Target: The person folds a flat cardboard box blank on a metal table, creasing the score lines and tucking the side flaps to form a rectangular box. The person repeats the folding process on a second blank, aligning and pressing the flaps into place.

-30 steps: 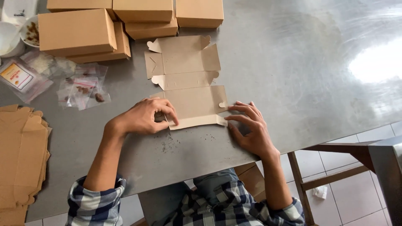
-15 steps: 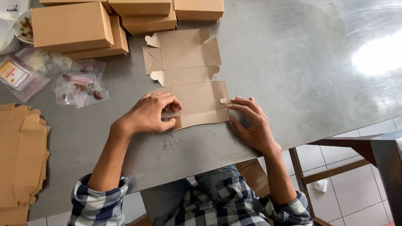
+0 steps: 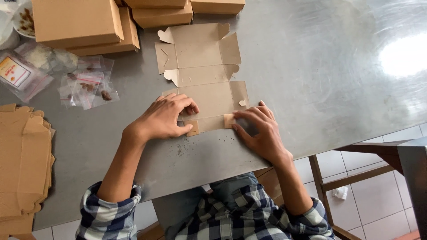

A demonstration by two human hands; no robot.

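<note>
Near flap now folded up, flat cardboard box blank (image 3: 209, 89) under left hand (image 3: 164, 118), right hand (image 3: 260, 131)

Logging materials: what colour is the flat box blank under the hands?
Plain kraft brown box blank, seen best in the head view.

Bright, even daylight; sharp focus.
Strong white glare on metal surface (image 3: 311, 80) at upper right; soft shadows under hands; no blur.
</note>
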